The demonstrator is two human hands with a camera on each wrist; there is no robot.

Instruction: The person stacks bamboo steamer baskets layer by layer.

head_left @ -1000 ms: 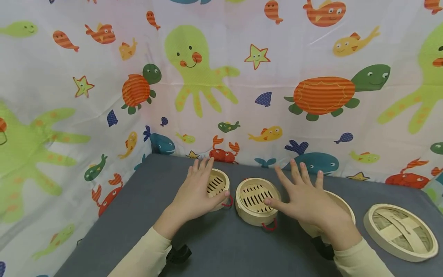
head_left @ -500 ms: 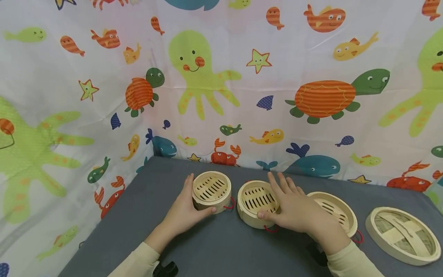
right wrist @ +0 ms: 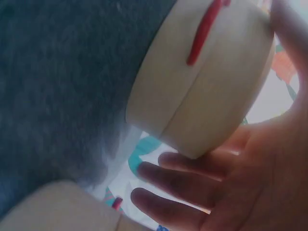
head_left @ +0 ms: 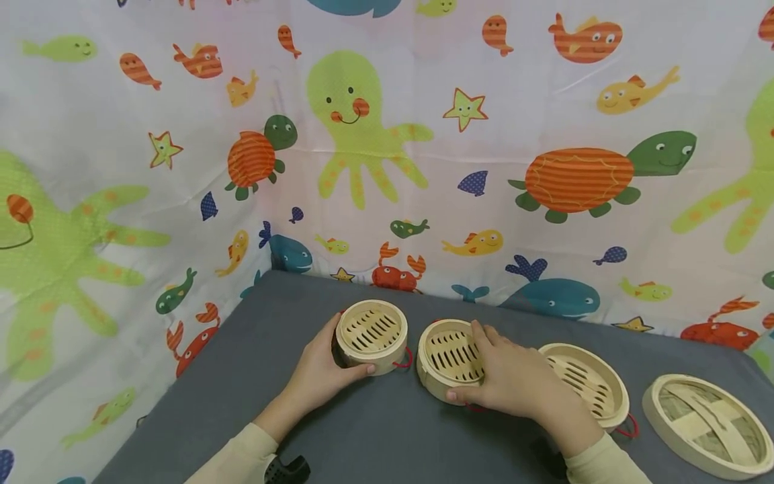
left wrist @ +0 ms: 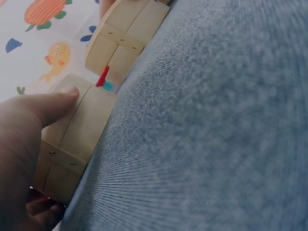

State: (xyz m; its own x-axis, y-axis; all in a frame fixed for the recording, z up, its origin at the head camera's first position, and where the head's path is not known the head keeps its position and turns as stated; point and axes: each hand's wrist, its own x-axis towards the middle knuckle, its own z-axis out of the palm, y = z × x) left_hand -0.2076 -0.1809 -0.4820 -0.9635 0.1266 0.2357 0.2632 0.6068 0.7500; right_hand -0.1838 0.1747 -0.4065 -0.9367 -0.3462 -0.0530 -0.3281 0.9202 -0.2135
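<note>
My left hand (head_left: 317,370) grips a small round bamboo steamer basket (head_left: 371,327) with a slatted floor and a red loop, its thumb on the near wall and its fingers round the far left side. In the left wrist view the thumb presses on the wall of this basket (left wrist: 89,122), which sits at the grey cloth. A matching middle steamer basket (head_left: 447,353) is held by my right hand (head_left: 514,376), thumb at the near wall, fingers over the right side. The right wrist view shows that basket's wall (right wrist: 202,101) and red loop between thumb and fingers.
To the right, partly behind my right forearm, stands a third slatted steamer basket (head_left: 595,386). A woven bamboo lid (head_left: 707,427) with a strap handle lies at the far right. Grey cloth (head_left: 387,444) covers the table, and a sea-animal curtain (head_left: 411,175) rises behind and at left.
Both hands have come down from above the baskets. The left took hold of the left basket, then the right closed round the middle one. The third basket has come more into view.
</note>
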